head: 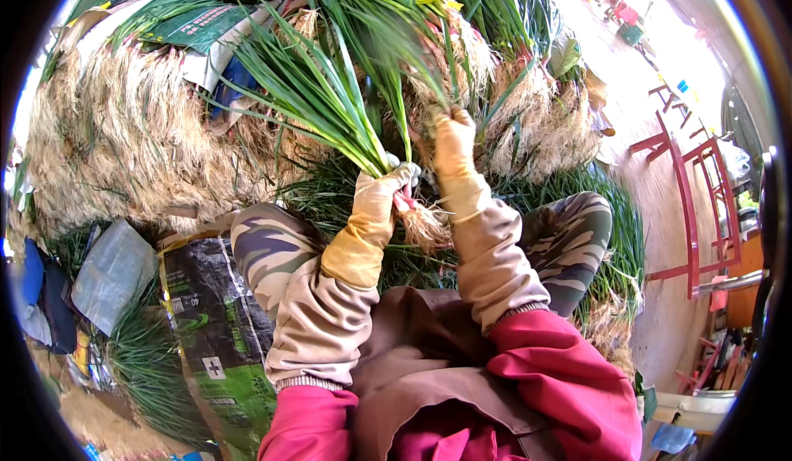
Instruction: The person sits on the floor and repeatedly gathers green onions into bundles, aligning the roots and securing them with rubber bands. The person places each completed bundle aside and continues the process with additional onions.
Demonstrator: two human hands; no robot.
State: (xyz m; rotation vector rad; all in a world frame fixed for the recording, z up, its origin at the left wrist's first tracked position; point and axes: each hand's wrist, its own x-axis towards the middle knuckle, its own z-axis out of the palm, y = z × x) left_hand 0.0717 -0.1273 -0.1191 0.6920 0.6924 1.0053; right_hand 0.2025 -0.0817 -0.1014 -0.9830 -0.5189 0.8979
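My left hand (391, 179), in a pale yellow rubber glove, grips a small bunch of green onions (346, 108) near the reddish bulbs. Their leaves fan up and left, and the pale roots (424, 223) hang below the fist. Just to the right and slightly higher, my right hand (453, 128) is raised in a similar glove with its fingers curled. Blurred leaves lie above its fingertips, and whether it holds any cannot be told. Behind both hands rises a large heap of green onions (489, 46) with long stringy roots.
Root-covered bundles (117, 127) form a wall across the front left. More green leaves (322, 195) lie between my camouflage-clad knees. A printed black and green plastic sack (213, 325) lies left of my leg. Red metal frames (687, 213) stand on the floor at right.
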